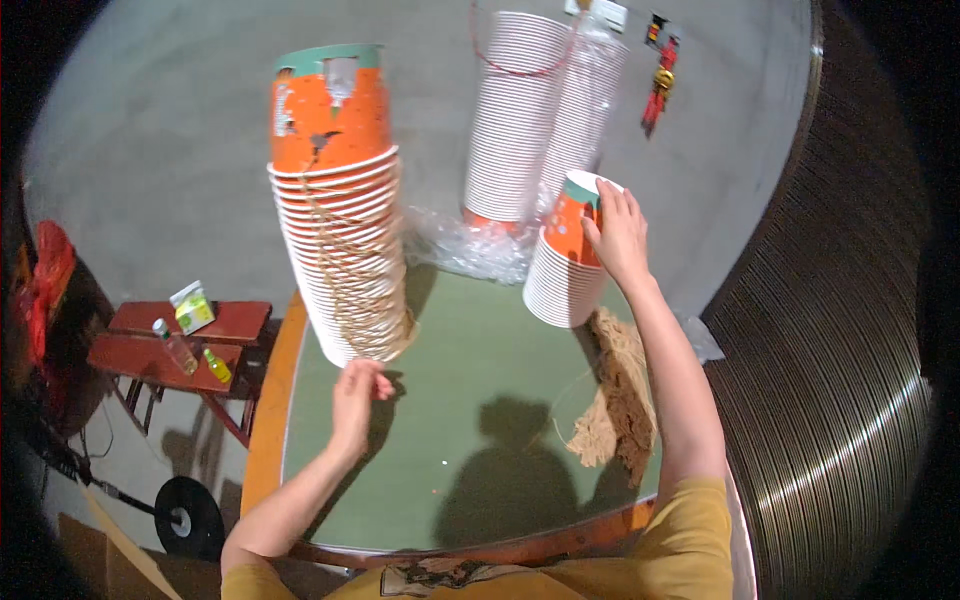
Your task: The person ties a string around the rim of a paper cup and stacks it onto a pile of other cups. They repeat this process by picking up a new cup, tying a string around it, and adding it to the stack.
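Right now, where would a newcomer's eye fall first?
Probably on the tall stack of cups, orange at its top, at the left of the green table, with tan twine across its rims and the left hand near its base. Next come the shorter stack on the right, with the right hand at its top, and two white-rimmed columns behind.

The left cup stack point(330, 190) and right cup stack point(562, 280) stand on the surface point(480, 365), fibre bundle point(622, 405) before the latter.
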